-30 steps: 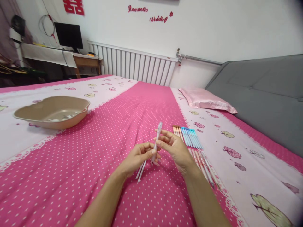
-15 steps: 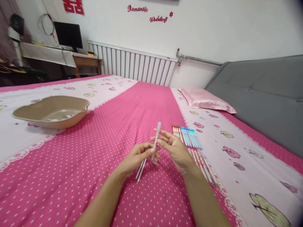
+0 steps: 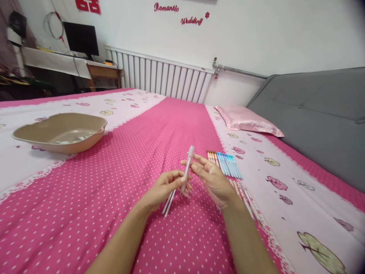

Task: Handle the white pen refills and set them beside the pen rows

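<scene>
A slim pale pink translucent pen (image 3: 186,169) is held tilted above the bed, its pointed tip downward. My left hand (image 3: 168,186) pinches its lower part between thumb and fingers. Around the upper part is my right hand (image 3: 212,177), its fingers behind the barrel and its thumb close to the near side. A small pale tip (image 3: 218,209) shows below the right palm; whether the hand holds it I cannot tell. Thin white sticks (image 3: 169,203) jut out under my left hand. Right of my hands lie rows of orange pens (image 3: 212,156), blue pens (image 3: 229,165) and pink-and-white pens (image 3: 242,194), the last partly hidden by my right arm.
A beige plastic basin (image 3: 61,133) with small pale pieces inside stands at the left on the pink dotted bedspread (image 3: 137,152). A pink pillow (image 3: 248,121) lies against the grey headboard (image 3: 313,110). Behind the bed are a white radiator (image 3: 159,74) and a desk with a monitor (image 3: 81,40).
My right thumb and fingers have shifted slightly upward along the pen. The left hand keeps its pinch. A small pale tip has come into sight under the right palm. The view has tilted slightly.
</scene>
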`<action>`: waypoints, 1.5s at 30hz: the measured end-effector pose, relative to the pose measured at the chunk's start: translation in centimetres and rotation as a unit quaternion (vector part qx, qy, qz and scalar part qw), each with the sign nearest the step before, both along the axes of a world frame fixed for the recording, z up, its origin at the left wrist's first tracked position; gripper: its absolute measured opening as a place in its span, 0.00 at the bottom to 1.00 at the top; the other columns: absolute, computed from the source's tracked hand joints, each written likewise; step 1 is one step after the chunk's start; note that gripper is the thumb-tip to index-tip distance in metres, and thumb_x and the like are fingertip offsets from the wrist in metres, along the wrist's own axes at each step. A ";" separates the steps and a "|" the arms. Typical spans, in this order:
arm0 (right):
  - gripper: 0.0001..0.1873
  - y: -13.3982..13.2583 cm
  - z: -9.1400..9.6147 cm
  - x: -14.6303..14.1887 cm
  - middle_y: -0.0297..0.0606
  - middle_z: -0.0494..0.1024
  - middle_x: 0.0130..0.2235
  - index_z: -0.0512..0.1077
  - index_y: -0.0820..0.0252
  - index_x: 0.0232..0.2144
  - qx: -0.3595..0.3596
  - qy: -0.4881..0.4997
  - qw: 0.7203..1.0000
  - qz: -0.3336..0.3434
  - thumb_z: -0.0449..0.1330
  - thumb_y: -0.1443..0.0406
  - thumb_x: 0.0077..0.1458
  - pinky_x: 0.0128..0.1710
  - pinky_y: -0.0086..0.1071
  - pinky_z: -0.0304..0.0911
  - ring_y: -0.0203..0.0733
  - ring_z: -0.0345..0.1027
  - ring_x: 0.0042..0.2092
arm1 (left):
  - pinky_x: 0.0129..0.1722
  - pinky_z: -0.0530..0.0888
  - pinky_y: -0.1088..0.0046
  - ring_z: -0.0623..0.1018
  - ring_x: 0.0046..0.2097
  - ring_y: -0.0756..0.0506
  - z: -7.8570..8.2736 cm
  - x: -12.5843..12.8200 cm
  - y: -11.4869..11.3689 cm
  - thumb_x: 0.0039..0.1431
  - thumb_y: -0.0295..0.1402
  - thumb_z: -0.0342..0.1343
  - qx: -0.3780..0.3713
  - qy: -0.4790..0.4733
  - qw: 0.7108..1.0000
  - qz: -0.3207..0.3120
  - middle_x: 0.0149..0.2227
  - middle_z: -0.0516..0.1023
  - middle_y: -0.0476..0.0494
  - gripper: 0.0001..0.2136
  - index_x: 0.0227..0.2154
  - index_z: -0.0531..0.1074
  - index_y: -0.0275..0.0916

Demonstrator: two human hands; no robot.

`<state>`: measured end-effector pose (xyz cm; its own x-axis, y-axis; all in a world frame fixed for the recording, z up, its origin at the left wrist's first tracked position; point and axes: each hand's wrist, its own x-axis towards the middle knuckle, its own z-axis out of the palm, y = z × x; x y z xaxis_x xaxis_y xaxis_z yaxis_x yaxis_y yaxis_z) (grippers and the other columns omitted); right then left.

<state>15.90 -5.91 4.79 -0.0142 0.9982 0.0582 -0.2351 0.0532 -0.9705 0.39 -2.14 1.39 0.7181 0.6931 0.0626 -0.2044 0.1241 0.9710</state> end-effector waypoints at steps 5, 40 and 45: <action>0.25 0.1 -0.2 -0.2 0.39 0.77 0.38 0.67 0.59 0.48 -0.010 -0.005 1.000 0.014 0.64 0.63 0.47 0.38 0.33 0.65 0.38 0.70 0.38 | 0.39 0.71 0.69 0.76 0.33 0.49 0.0 0.1 0.1 0.56 0.38 0.55 0.015 0.000 1.000 -0.014 0.31 0.76 0.43 0.11 0.34 0.72 0.34; 0.28 0.0 -0.3 -0.5 0.40 0.80 0.33 0.71 0.62 0.45 -0.014 -0.019 1.000 0.016 0.68 0.59 0.41 0.31 0.33 0.68 0.41 0.74 0.33 | 0.27 0.72 0.74 0.74 0.25 0.51 0.0 0.1 0.0 0.50 0.36 0.61 -0.005 -0.023 1.000 0.008 0.25 0.75 0.44 0.11 0.30 0.71 0.32; 0.28 0.0 -0.3 -0.8 0.41 0.81 0.33 0.72 0.63 0.44 -0.019 -0.015 1.000 0.002 0.69 0.60 0.38 0.37 0.37 0.69 0.43 0.75 0.35 | 0.27 0.74 0.72 0.74 0.23 0.50 0.0 0.2 -0.2 0.46 0.35 0.64 -0.016 -0.031 0.999 0.025 0.22 0.74 0.46 0.12 0.26 0.70 0.32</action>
<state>15.07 -5.96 4.53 -0.0200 0.9996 0.0193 -0.2058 0.0147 -0.9785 0.60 -2.30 1.37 0.6782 0.7302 0.0832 -0.2707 0.1430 0.9520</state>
